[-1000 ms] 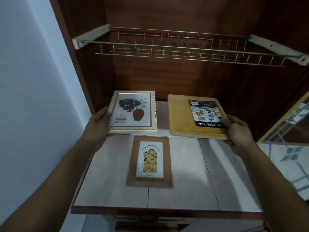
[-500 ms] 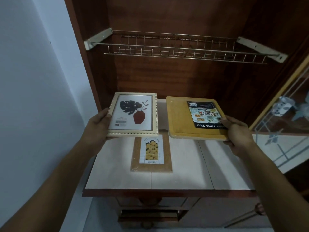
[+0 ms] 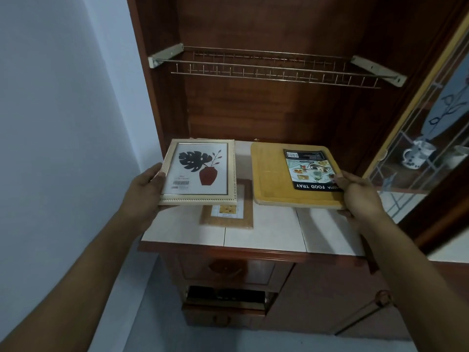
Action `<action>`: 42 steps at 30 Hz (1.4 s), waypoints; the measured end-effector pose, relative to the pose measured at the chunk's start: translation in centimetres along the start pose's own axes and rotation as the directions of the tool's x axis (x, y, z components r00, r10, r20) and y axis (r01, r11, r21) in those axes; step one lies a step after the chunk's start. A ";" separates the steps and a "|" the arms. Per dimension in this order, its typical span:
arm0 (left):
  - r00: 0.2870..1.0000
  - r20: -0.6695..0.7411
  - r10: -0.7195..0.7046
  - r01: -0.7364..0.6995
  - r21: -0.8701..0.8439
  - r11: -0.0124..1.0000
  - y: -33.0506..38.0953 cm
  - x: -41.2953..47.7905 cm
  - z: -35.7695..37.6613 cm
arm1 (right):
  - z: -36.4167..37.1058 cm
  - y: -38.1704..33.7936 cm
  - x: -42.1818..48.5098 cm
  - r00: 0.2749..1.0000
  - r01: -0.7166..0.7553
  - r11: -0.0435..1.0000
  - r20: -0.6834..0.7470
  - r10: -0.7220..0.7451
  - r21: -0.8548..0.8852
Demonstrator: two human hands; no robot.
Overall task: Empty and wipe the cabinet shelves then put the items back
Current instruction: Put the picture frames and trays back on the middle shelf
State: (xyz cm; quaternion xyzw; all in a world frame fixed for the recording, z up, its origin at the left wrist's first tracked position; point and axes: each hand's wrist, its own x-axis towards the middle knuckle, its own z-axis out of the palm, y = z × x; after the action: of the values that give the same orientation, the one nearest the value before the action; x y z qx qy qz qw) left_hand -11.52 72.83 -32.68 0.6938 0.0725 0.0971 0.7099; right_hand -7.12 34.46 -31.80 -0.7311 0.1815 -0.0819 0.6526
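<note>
The left hand's (image 3: pixel 144 189) grip clamps the picture frame (image 3: pixel 199 171) by its left edge. The right hand's (image 3: pixel 360 194) grip pinches the wooden tray (image 3: pixel 271 174) at its near right corner. Both are held above the worktop's (image 3: pixel 266 232) back half; a cork frame (image 3: pixel 243 217) lies mid-worktop. Probably emptying: next, carry both level past the front edge.

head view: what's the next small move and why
Probably carry both away and set them aside: the left grip holds the cream picture frame, the right grip the yellow wooden food tray, and a cork-bordered brown frame lies on the white tiled shelf.
</note>
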 end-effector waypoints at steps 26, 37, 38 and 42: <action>1.000 0.004 -0.019 0.019 0.006 1.000 2.3 -14.1 -3.9 | -5.5 0.7 -15.9 1.000 -0.004 0.994 -0.006 0.004 0.107; 0.998 -0.052 -0.017 0.016 -0.023 1.000 2.2 -22.3 -0.2 | -11.9 1.4 -20.5 0.999 -0.013 0.994 0.039 0.009 0.104; 0.998 -0.057 -0.013 0.011 -0.030 0.999 2.3 -23.2 0.1 | -12.6 1.5 -20.8 0.999 -0.014 0.995 0.043 0.010 0.103; 0.998 -0.064 0.009 -0.010 -0.016 1.000 2.2 -26.6 1.2 | -15.1 1.8 -22.5 0.997 -0.027 0.995 0.077 0.019 0.099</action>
State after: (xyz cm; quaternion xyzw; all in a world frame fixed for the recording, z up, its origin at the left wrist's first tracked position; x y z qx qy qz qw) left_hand -37.10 65.36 -31.31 0.6849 0.0912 0.1231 0.7124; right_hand -33.55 28.70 -28.84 -0.6980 0.1608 -0.0554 0.6956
